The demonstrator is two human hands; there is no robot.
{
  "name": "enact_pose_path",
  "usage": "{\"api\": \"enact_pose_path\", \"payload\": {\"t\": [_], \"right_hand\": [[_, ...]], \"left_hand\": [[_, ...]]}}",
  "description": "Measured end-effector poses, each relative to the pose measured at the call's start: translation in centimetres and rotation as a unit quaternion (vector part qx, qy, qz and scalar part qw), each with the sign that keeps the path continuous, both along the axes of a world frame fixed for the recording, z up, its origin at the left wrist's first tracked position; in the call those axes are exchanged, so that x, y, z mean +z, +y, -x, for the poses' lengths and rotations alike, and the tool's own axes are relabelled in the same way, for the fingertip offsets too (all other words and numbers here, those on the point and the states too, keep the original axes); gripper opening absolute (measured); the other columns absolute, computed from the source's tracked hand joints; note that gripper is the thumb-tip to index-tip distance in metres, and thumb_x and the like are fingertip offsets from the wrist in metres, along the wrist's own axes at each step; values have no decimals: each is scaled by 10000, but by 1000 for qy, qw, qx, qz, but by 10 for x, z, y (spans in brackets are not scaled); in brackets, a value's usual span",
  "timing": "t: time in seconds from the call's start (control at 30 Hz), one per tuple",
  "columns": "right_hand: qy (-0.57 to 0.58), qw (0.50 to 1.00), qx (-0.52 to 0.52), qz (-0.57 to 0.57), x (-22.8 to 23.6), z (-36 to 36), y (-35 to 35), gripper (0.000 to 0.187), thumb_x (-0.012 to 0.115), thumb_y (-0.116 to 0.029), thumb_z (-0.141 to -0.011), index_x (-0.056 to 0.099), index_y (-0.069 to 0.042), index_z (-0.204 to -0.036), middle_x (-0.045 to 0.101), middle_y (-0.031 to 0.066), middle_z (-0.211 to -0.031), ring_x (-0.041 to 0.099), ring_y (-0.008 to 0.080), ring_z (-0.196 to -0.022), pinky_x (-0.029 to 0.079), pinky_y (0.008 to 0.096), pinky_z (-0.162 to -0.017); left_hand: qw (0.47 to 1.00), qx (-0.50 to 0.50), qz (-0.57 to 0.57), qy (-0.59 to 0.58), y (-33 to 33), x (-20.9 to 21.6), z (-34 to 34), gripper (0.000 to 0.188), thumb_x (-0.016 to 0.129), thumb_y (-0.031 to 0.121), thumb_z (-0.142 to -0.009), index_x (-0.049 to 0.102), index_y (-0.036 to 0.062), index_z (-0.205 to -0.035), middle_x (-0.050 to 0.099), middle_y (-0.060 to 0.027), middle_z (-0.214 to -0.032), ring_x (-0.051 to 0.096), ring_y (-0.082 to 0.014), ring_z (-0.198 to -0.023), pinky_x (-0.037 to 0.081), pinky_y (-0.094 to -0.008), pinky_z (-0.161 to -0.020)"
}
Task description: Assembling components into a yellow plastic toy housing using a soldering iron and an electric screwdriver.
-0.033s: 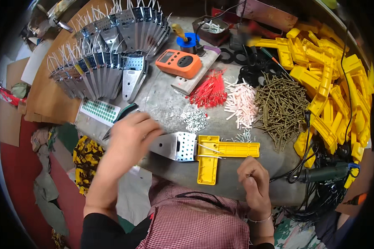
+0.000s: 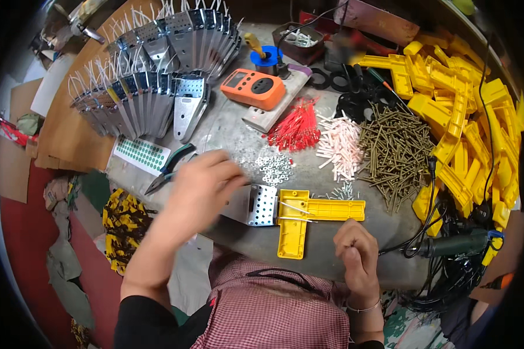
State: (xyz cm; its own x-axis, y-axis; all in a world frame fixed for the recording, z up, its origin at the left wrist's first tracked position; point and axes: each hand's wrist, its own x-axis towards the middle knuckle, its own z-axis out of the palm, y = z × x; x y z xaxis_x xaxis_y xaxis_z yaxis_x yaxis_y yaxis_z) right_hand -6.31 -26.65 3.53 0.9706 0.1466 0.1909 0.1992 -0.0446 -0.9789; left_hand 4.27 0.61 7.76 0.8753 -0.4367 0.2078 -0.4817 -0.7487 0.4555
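Note:
My left hand [image 2: 201, 187], blurred, lies over the left end of a perforated metal bracket [image 2: 263, 205] and grips it, fingers curled toward a scatter of small washers [image 2: 273, 168]. Touching the bracket's right side is a yellow T-shaped plastic piece [image 2: 310, 213] with a thin white pin lying on it. My right hand [image 2: 355, 256] is closed in a fist at the table's front edge, just below the yellow piece's long arm. Nothing shows in it.
Rows of metal brackets with white ties [image 2: 151, 64] fill the back left. Also here: pliers [image 2: 169, 168], an orange meter [image 2: 253, 88], red plugs [image 2: 297, 129], white plugs [image 2: 340, 145], brass screws [image 2: 393, 148], yellow plastic parts [image 2: 466, 116] and a power tool [image 2: 454, 244].

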Motion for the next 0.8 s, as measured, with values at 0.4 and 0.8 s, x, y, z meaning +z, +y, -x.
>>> {"api": "enact_pose_path", "payload": {"t": [0.4,0.8], "right_hand": [[-86,994,-68,-7,-16,0,1,158,502,-61,-920,632,29,-914,497,11,-640,419,73,-548,309,239,-499],[129,989,-66,29,3,-4,10,171,561,-42,-930,627,14,-1077,369,-46,-568,326,24,-532,285,230,-489]], "left_hand": [[997,48,-51,12,-72,-68,-53,156,692,149,-765,628,7,-777,640,-164,-811,639,-346,-768,502,-439,-696],[979,-18,88,183,-50,-12,-16,86,632,72,-840,594,-5,-838,594,-84,-671,574,-159,-625,458,-320,-586]]}}
